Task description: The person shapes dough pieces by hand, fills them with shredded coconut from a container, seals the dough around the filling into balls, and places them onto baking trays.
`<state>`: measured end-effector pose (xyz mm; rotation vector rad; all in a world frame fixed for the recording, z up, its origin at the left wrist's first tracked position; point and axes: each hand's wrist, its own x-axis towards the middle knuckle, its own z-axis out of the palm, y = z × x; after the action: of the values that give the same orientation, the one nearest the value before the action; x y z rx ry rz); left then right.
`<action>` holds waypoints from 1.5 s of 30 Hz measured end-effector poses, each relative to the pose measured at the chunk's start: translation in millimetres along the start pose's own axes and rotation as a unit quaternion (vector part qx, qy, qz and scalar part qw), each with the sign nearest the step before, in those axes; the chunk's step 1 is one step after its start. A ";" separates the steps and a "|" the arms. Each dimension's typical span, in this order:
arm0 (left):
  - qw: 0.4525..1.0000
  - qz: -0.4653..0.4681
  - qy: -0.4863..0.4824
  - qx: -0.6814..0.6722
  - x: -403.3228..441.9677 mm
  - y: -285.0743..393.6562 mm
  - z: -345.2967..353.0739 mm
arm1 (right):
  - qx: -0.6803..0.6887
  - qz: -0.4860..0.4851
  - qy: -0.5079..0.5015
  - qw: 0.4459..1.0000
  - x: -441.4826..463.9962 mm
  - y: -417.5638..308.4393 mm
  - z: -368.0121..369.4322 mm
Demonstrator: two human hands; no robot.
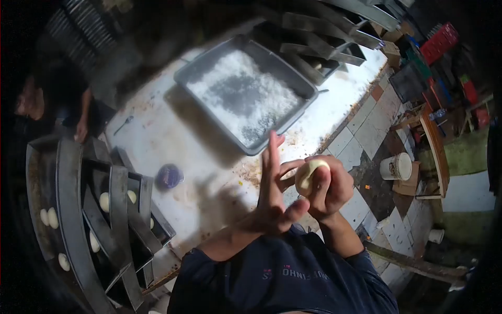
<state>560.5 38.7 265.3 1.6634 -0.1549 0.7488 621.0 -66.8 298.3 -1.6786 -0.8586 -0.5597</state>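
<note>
My right hand (337,188) is closed around a piece of pale dough (314,170), which bulges out above the thumb. Beside it, my left hand (273,196) is held upright with its fingers stretched out, the fingertips close to the dough; whether they touch it I cannot tell. Both hands are in front of my chest, over the near edge of the worktable (209,209). Beyond them on the table stands a grey plastic tub (251,152) with white flour (219,68) spread over its bottom.
On the left, stacked metal pans (73,209) hold several pale dough balls (53,217). A round purple container (169,176) and a spoon-like utensil (124,124) lie on the table. More metal pans (324,47) stand at the back. Another person's hand (81,131) is far left. A white bucket (396,167) stands right.
</note>
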 end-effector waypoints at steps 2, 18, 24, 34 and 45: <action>0.997 0.009 -0.069 0.024 24.0 -21.7 -4.7 | 0.003 0.056 -0.029 0.998 4.1 20.0 25.5; 0.797 -0.342 0.156 -0.472 -6.3 -94.1 -127.7 | 0.068 0.215 -0.419 0.879 46.8 158.6 178.3; 0.856 -0.319 0.207 -0.350 -15.3 -87.5 -138.3 | -0.018 -0.020 -0.545 0.838 50.5 212.8 214.0; 0.842 -0.331 0.271 -0.328 -28.3 -79.2 -143.8 | 0.015 -0.088 -0.570 0.816 55.9 227.4 206.0; 0.848 -0.337 0.239 -0.332 -26.5 -82.4 -134.3 | -0.116 -0.077 -0.607 0.783 41.6 258.1 200.1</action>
<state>528.6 174.9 188.3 0.7364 0.4656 0.4579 834.8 104.3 115.5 -2.1592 -1.9020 0.4714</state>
